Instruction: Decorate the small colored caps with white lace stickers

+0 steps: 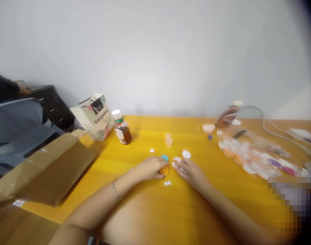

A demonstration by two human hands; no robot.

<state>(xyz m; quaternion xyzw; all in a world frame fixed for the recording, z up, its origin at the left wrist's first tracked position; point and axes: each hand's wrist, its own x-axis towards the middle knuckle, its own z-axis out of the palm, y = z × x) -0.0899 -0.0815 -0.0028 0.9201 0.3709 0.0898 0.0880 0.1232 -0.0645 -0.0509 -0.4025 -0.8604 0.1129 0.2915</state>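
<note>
My left hand (151,168) rests low over the table, its thumb and fingers curled around a small round orange piece (164,170) that looks like a fruit slice. A round teal piece (165,158) lies by its fingertips. Opposite, my right hand (193,173) has its thumb and fingers closed around a white piece with a dark pattern (182,170). More white patterned pieces (177,159) lie just beyond its fingertips; blur hides their detail. A white disc (186,154) sits behind that hand. Two small white dots (167,183) lie nearer to me, and another white dot (152,150) lies farther back.
A capped drink bottle (122,131) and a paper gift bag (96,117) stand back left, near an open cardboard box (53,170). A dark bottle (228,115), clear round packaging (247,156) and a cable (266,124) are at right. Another person's hand (24,91) shows far left.
</note>
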